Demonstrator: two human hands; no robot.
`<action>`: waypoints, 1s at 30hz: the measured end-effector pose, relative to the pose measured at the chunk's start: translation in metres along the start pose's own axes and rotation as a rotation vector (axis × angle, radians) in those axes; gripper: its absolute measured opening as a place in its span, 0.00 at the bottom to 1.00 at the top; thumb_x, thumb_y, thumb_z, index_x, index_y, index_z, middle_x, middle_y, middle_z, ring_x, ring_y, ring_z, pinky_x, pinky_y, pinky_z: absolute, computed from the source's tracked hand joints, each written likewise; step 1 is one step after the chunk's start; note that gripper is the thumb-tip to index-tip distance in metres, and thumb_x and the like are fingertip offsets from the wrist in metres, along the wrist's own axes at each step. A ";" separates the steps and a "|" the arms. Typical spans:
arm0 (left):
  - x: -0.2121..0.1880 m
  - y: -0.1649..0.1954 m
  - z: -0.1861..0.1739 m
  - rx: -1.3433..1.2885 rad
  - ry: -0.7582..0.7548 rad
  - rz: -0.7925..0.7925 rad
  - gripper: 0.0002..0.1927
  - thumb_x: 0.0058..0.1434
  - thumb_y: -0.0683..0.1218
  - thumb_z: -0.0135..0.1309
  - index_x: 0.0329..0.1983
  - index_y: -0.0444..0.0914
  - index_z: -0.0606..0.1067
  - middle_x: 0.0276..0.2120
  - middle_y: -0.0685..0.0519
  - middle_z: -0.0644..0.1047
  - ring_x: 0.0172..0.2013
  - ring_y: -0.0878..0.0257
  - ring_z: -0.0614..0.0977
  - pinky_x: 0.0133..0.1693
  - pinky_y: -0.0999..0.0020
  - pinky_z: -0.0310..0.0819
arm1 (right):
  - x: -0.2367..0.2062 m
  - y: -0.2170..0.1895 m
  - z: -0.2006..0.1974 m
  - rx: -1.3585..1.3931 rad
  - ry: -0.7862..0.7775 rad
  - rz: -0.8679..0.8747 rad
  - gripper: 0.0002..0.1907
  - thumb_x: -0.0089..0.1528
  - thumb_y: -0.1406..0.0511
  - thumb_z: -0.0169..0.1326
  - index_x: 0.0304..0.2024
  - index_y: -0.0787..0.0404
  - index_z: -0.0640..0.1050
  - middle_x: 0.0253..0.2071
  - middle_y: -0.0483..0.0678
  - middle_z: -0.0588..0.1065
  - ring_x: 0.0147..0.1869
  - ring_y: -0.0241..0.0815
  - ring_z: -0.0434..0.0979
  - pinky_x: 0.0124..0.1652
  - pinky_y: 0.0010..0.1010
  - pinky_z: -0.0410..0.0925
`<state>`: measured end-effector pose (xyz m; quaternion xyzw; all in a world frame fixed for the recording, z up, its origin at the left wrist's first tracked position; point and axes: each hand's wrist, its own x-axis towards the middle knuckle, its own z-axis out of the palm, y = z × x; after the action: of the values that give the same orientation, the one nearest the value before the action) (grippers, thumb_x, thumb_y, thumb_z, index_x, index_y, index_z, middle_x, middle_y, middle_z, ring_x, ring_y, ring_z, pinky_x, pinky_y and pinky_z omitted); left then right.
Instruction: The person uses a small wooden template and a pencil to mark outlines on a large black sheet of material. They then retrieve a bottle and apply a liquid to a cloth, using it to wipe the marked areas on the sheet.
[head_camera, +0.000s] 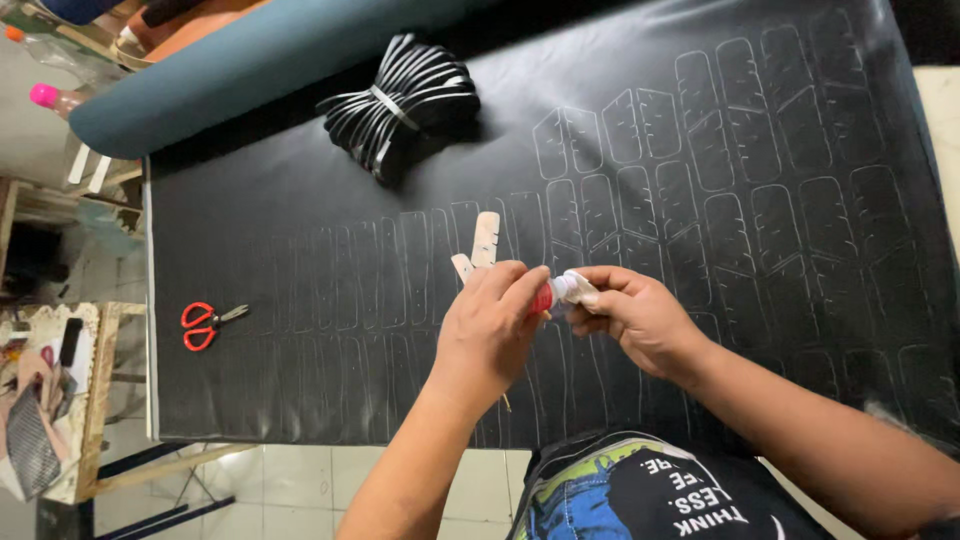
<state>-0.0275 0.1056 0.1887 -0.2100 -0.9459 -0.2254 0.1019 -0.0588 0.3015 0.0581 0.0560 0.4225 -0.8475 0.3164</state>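
nearest, at 6 o'clock: a black printed shirt (640, 500) at the bottom edge, both forearms rising from it toward the middle.

just above centre-bottom: left hand (485, 325) and right hand (635, 315) met over the black sheet (300, 250). between them a small red-and-white tube (556, 292), lying roughly level. left fingers (520, 285) curled closed on the red end; right fingers (600, 290) pinched shut around the white end. exact grip under the thumbs hard to tell.

just at 12 o'clock of the left hand: two pale cardboard templates (480, 245), one upright and longer, one shorter and tilted, resting on the sheet and partly hidden by the knuckles.

all around the hands: rows of faint chalk outlines (740, 200) traced on the sheet, denser toward 2 and 3 o'clock.

at 9 o'clock, well apart from the hands: red-handled scissors (205, 323) lying flat on the sheet, blades pointing toward the hands.

further off at 11 o'clock: a tied bundle of black strips (400, 100) with pale edges, resting on the tabletop.

beyond that, along the far edge from 10 toward 12 o'clock: a teal roll of material (230, 70) laid slantwise.

farthest left, off the tabletop: a pink-capped bottle (50, 97) and a cluttered wooden bench (55, 400) over a tiled floor (300, 480).
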 end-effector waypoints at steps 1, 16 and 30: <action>0.005 0.000 0.002 -0.002 -0.015 -0.021 0.25 0.52 0.40 0.65 0.54 0.37 0.75 0.46 0.50 0.75 0.46 0.50 0.78 0.48 0.58 0.74 | 0.005 0.000 -0.004 0.004 -0.003 0.012 0.17 0.65 0.69 0.49 0.56 0.68 0.76 0.44 0.52 0.79 0.45 0.43 0.79 0.46 0.37 0.73; 0.078 -0.026 0.036 0.013 -0.114 -0.131 0.24 0.52 0.42 0.66 0.53 0.34 0.75 0.44 0.47 0.76 0.44 0.48 0.78 0.46 0.56 0.72 | 0.070 -0.027 -0.040 -0.006 -0.061 0.077 0.17 0.66 0.68 0.48 0.55 0.69 0.78 0.44 0.50 0.79 0.43 0.40 0.79 0.45 0.34 0.73; 0.087 -0.027 0.043 0.032 -0.143 -0.137 0.23 0.54 0.43 0.65 0.53 0.33 0.74 0.41 0.47 0.75 0.42 0.48 0.77 0.45 0.56 0.71 | 0.072 -0.022 -0.046 0.039 -0.057 0.092 0.18 0.67 0.67 0.49 0.56 0.69 0.77 0.43 0.49 0.79 0.42 0.38 0.78 0.44 0.33 0.72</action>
<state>-0.1213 0.1347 0.1655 -0.1585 -0.9664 -0.2013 0.0220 -0.1366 0.3104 0.0178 0.0575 0.3937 -0.8415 0.3655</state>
